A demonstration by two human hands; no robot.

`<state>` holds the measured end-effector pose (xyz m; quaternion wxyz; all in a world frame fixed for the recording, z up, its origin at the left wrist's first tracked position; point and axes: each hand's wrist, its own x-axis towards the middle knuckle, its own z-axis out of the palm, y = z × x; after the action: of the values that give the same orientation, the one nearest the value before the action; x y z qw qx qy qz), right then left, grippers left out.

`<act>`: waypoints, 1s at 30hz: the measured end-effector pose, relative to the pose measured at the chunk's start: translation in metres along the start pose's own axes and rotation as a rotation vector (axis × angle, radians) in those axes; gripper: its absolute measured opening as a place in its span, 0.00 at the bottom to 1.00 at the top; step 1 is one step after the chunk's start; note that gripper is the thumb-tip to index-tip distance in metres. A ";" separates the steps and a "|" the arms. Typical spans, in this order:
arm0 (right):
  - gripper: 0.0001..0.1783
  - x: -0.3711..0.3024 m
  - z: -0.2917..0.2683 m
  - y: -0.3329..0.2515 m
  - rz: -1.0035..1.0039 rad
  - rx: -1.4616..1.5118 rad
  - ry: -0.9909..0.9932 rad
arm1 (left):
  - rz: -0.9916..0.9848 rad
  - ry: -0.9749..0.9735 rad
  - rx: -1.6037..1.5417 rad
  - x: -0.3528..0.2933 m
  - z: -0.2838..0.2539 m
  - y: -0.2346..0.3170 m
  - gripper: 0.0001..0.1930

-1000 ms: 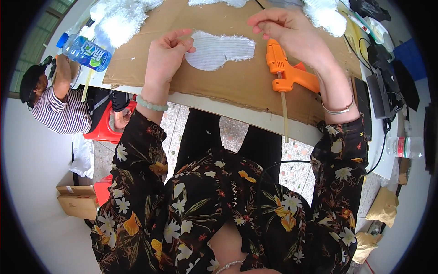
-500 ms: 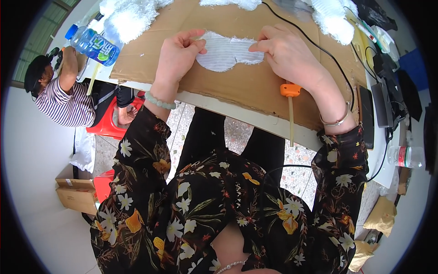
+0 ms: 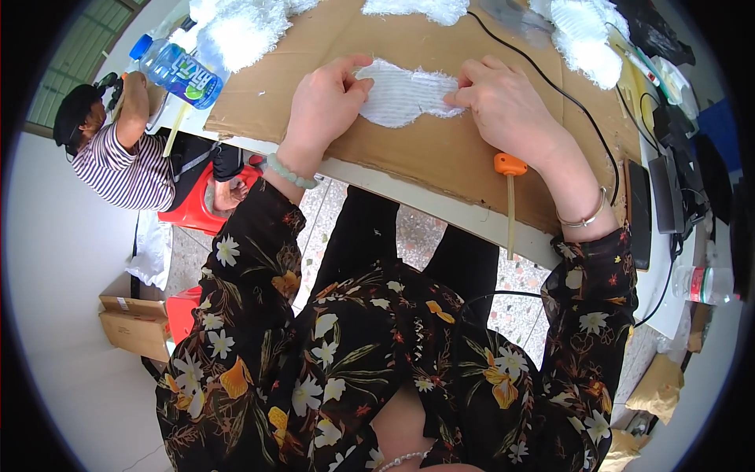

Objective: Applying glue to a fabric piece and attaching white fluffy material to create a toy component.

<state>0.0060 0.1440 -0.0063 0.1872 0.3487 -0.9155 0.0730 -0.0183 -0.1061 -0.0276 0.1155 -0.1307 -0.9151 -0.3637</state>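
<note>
A small white ribbed cloth piece point(image 3: 405, 98) with frayed edges and a narrowed waist lies on a brown cardboard sheet point(image 3: 370, 161). My left hand point(image 3: 326, 102) pinches its left end between thumb and fingers. At the opposite end, my right hand point(image 3: 503, 102) grips the edge with thumb and forefinger, the other fingers curled. Beside my right wrist an orange plastic piece point(image 3: 511, 164), with a pale stick coming out toward me, sits at the cardboard's near edge; its far part is hidden by my hand.
White fluffy cloth point(image 3: 240, 35) is heaped at the far left, with more fluffy pieces point(image 3: 586, 39) at the far right. A blue-capped bottle point(image 3: 177, 72) is at the left. A black cable point(image 3: 543, 75) crosses the cardboard. Another person point(image 3: 122, 161) sits at the left on a red stool point(image 3: 197, 200).
The whole view has shifted a little, so everything appears slightly to the right. The cloth looks a bit straighter along its near edge. Both hands still hold its ends.
</note>
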 end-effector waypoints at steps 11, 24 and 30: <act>0.17 0.000 -0.002 -0.004 0.029 -0.017 -0.117 | 0.118 0.086 0.295 -0.003 -0.005 -0.003 0.08; 0.14 0.005 0.000 -0.003 -0.025 -0.001 -0.015 | 0.672 0.019 0.181 -0.031 0.000 0.013 0.07; 0.14 -0.004 0.003 0.007 0.005 -0.042 -0.030 | 0.688 0.037 0.143 -0.022 0.023 0.009 0.06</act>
<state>0.0030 0.1511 -0.0104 0.1808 0.3435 -0.9203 0.0490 0.0027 -0.0874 -0.0448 0.2569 -0.4163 -0.8383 -0.2408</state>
